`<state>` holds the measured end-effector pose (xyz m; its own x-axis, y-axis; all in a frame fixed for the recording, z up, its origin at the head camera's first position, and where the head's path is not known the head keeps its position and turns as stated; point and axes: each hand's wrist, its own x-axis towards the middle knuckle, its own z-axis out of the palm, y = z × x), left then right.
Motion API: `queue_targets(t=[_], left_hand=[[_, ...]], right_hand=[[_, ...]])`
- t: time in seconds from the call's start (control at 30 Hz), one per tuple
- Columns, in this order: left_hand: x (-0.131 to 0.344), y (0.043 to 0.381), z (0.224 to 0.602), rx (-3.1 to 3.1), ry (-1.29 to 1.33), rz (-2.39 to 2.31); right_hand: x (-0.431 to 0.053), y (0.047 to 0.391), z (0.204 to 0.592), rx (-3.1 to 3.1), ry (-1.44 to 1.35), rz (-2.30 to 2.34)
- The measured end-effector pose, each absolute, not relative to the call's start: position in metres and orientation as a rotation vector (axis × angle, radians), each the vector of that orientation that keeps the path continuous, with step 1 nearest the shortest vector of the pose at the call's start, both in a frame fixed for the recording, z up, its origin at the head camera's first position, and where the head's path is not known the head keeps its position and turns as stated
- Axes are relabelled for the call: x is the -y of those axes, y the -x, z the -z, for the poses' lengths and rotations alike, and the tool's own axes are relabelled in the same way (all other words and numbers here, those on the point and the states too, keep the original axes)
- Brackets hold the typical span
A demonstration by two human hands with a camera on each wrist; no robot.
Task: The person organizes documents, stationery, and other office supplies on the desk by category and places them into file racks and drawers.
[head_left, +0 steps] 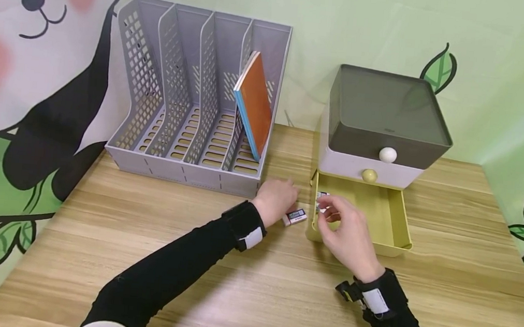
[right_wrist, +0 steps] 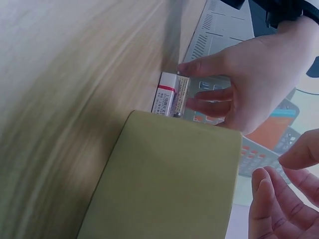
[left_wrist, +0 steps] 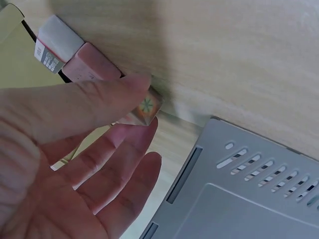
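Observation:
In the left wrist view, my left hand (left_wrist: 65,164) pinches a small block with a green star on its orange end (left_wrist: 147,105) between thumb and fingers. Beside it are a pink eraser (left_wrist: 92,63), partly behind the thumb, and a white eraser (left_wrist: 60,39) with a printed sleeve. The head view has a sleeved eraser (head_left: 294,217) on the table, right by my left hand (head_left: 276,201). Over the left side of the pulled-out yellow drawer (head_left: 380,205) is my right hand (head_left: 347,233), its bent fingers apart from the thumb. Another eraser (head_left: 322,195) shows inside the drawer.
A grey file rack (head_left: 181,172) stands at the back left, an orange-covered book (head_left: 257,106) leaning in its right slot. The yellow drawer belongs to a small cabinet (head_left: 389,99) with dark and white drawers above. Both stand on the wooden table (head_left: 250,297).

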<state>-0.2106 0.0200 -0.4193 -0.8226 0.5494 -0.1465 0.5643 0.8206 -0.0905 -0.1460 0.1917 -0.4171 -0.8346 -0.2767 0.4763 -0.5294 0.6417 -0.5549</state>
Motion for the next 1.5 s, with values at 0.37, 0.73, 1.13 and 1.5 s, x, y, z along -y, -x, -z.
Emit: queue_targets(t=[0.37,0.73,1.13,1.5], left_hand=[[-0.017,0.208,0.419,-2.941,-0.870,0.098],[0.001,0.195,0.401,-3.048,-0.943,-0.273],[0.015,0.179,0.407,-3.198,-1.120,-0.716],[0.009,0.173,0.416,-3.224,-1.237,-1.019]], right_hand=[[-0.191,0.146,0.416,2.518,-0.612,-1.069],[-0.194,0.146,0.410,2.503,-0.519,-1.250],[-0.198,0.154,0.413,2.456,-0.470,-1.574],[-0.192,0.159,0.408,2.422,-0.496,-1.860]])
